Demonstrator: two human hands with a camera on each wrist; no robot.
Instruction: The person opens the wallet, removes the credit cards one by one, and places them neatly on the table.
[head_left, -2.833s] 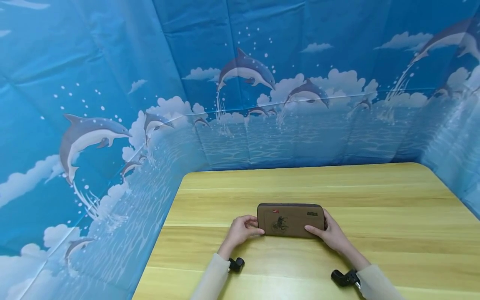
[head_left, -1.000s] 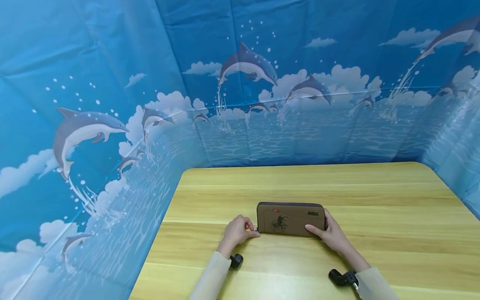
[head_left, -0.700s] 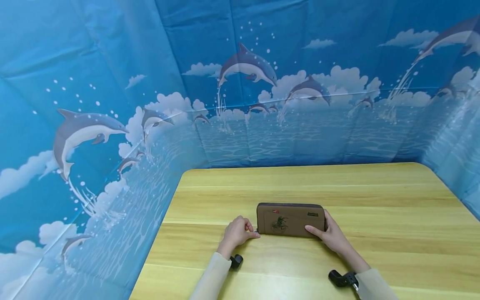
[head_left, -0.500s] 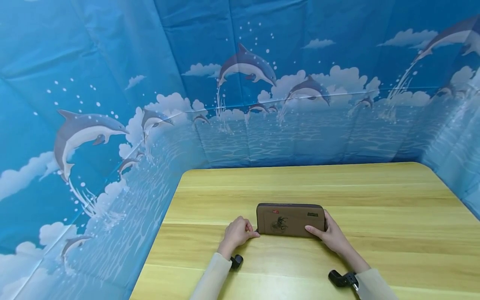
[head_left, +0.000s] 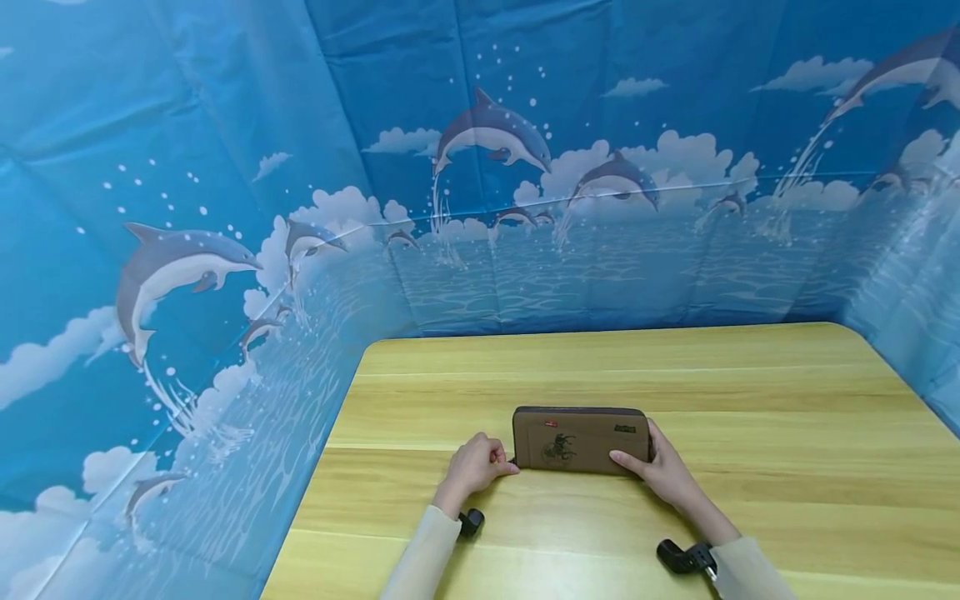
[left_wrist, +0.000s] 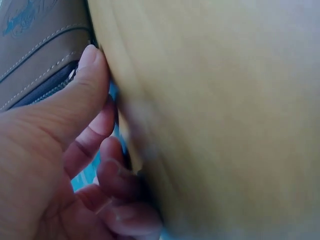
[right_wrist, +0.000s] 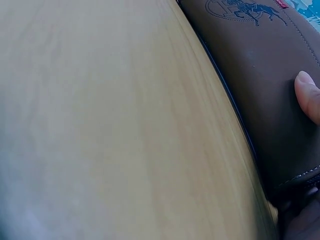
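A brown zip-around wallet [head_left: 583, 443] stands on its long edge on the table, its front with a dark horse-and-rider print and a small red tag facing me. My right hand [head_left: 667, 473] grips its right end, thumb on the front and the other fingers behind it, mostly hidden. At the lower left corner my left hand [head_left: 472, 463] pinches the zipper pull [head_left: 513, 461] between thumb and forefinger; the pull is mostly covered by them. The left wrist view shows dark zipper teeth [left_wrist: 52, 85] running along the wallet's side to the thumb. The zipper looks closed along the top.
The light wood table [head_left: 420, 392] has rounded far corners. A blue curtain [head_left: 480, 283] printed with dolphins hangs behind it and along both sides. Black wrist cameras [head_left: 682, 557] sit at both cuffs.
Since the earliest frame my left hand has moved from the wallet's left end slightly left and down, onto the zipper pull. The wallet and right hand have stayed nearly still.
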